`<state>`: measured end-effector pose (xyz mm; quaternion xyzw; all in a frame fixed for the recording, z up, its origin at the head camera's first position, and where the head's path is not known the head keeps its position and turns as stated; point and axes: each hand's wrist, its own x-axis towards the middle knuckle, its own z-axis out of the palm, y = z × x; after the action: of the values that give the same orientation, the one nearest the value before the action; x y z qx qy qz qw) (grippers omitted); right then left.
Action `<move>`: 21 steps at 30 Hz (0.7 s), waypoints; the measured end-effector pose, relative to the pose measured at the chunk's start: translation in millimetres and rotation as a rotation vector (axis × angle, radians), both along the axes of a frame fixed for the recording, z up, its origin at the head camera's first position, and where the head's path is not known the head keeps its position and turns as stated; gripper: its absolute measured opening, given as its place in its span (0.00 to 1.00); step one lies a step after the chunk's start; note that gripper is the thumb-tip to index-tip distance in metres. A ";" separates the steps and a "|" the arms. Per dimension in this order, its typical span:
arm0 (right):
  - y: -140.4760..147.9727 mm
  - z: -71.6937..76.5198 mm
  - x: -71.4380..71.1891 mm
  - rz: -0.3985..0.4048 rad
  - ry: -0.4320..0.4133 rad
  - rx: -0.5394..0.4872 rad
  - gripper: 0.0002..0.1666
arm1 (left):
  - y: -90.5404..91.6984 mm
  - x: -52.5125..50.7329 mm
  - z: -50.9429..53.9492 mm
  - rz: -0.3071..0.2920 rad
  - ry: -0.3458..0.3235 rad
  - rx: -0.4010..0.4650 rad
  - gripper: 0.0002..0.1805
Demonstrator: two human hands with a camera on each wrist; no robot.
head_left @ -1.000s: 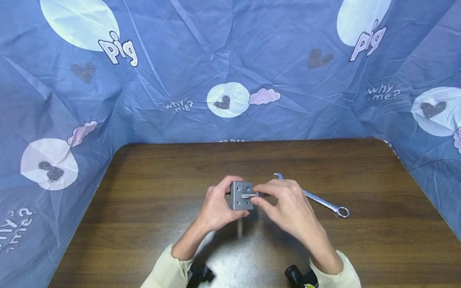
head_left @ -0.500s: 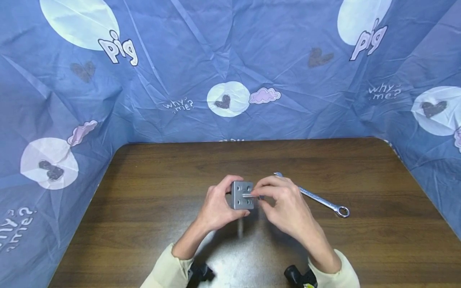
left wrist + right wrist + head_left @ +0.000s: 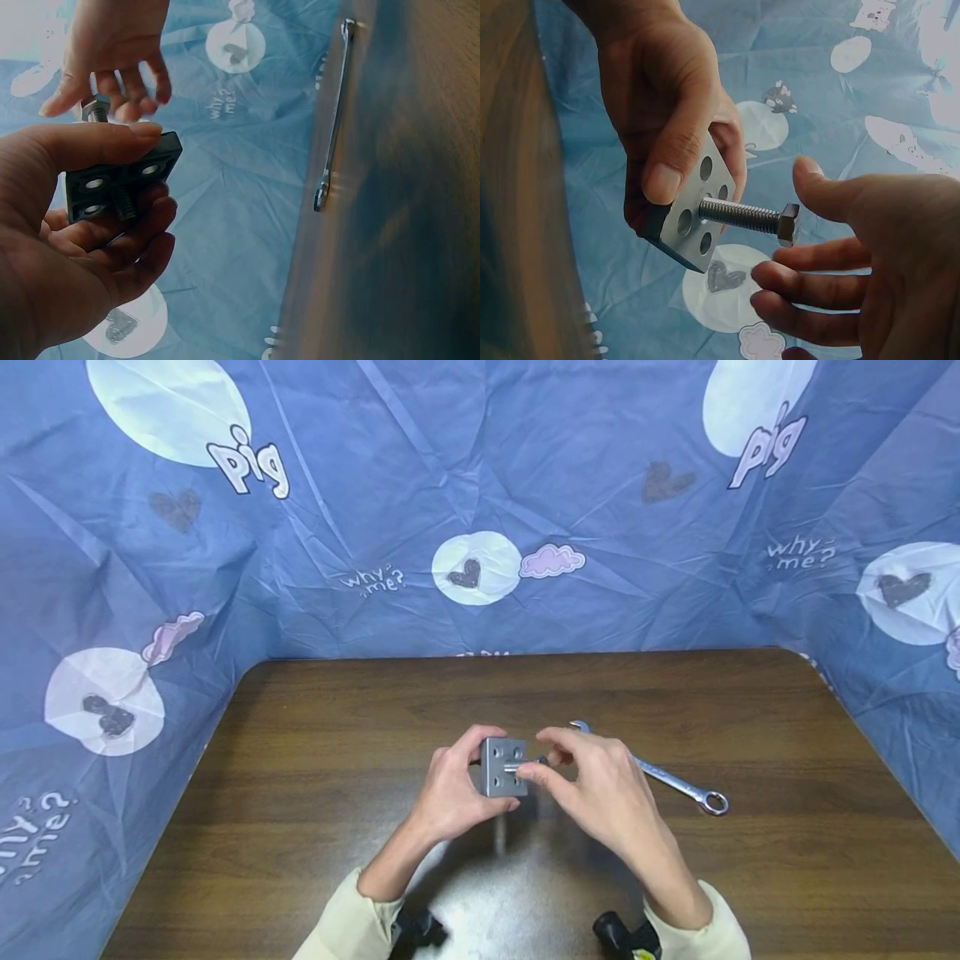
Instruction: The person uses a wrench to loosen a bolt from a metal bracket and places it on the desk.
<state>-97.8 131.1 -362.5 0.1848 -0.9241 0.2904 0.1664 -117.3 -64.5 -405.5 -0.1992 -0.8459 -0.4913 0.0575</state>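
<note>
Silver metal hex-head bolt (image 3: 742, 215) with a threaded shank, seated in the middle hole of a flat, grey, square-faced metal block (image 3: 506, 753). Four further holes surround the shank. The left wrist view shows the threaded tip emerging from the opposite face, while a length of thread stands exposed between block and head. The left hand (image 3: 453, 793) grips the block by opposite edges, thumb on the near one and fingers on the far one, above the brown wood-grain table (image 3: 337, 710); this edge grip presumably steadies the piece and leaves both faces free for the bolt. The right hand (image 3: 603, 785) is loosely spread and holds nothing: its thumb and fingers lie to either side of the hex head, apart from it, a posture seemingly suited to turning. A shiny silver combination wrench (image 3: 671, 779) lies on the table beyond, probably placed within reach yet out of the way.
</note>
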 end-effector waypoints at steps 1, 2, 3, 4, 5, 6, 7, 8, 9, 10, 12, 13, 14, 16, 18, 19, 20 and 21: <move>-0.3 0.5 0.2 -0.019 -0.012 0.016 0.20 | 0.0 0.2 0.0 0.002 -0.003 0.001 0.41; -0.7 1.1 0.5 -0.029 -0.020 0.029 0.17 | 0.1 0.4 0.2 0.003 -0.004 0.001 0.41; -1.0 1.5 0.7 -0.034 -0.026 0.035 0.15 | 0.1 0.6 0.3 0.003 -0.006 0.002 0.41; -1.3 1.8 0.9 -0.036 -0.030 0.038 0.14 | 0.2 0.6 0.3 0.004 -0.006 0.000 0.41; -1.4 2.1 1.1 -0.031 -0.023 0.039 0.13 | 0.2 0.6 0.3 0.003 -0.005 -0.001 0.41; -1.3 1.9 1.0 -0.021 -0.003 0.039 0.12 | 0.3 0.7 0.3 0.003 -0.006 -0.002 0.40; -1.1 1.4 0.8 -0.008 0.019 0.037 0.12 | 0.3 0.6 0.4 0.003 -0.006 -0.004 0.40; -0.7 0.8 0.4 0.008 0.041 0.035 0.11 | 0.3 0.6 0.5 0.003 -0.006 -0.005 0.40; -0.2 0.0 -0.1 0.023 0.063 0.031 0.11 | 0.2 0.5 0.4 0.002 -0.006 -0.005 0.40; 0.3 -0.7 -0.6 0.041 0.086 0.030 0.11 | 0.1 0.5 0.3 0.001 -0.006 -0.005 0.40; 1.4 -1.9 -1.3 0.082 0.122 0.016 0.10 | -0.2 0.5 0.4 -0.001 -0.006 -0.003 0.41; 1.8 -2.2 -1.6 0.101 0.133 0.009 0.11 | -0.3 0.4 0.3 -0.001 -0.006 -0.003 0.40; 2.2 -2.4 -1.6 0.116 0.141 0.003 0.11 | -0.4 0.3 0.2 -0.002 -0.007 -0.002 0.40; 2.9 -2.6 -1.3 0.140 0.153 -0.006 0.11 | -0.7 0.2 0.0 -0.002 -0.006 -0.003 0.40; 3.1 -2.8 -1.1 0.155 0.162 -0.009 0.12 | -0.8 0.2 0.0 -0.001 -0.006 -0.006 0.40; 3.3 -2.6 -0.8 0.160 0.169 -0.007 0.12 | -0.9 0.1 -0.1 0.000 -0.007 -0.007 0.40; 3.3 -2.5 -0.7 0.166 0.175 -0.006 0.13 | -0.9 0.0 -0.1 0.000 -0.007 -0.009 0.40; 3.3 -2.5 -0.6 0.172 0.182 -0.006 0.13 | -0.9 0.0 -0.1 -0.001 -0.006 -0.008 0.40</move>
<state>-98.4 134.3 -365.0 0.2885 -0.8851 0.2883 0.2243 -117.3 -65.4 -405.6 -0.1981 -0.8481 -0.4884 0.0538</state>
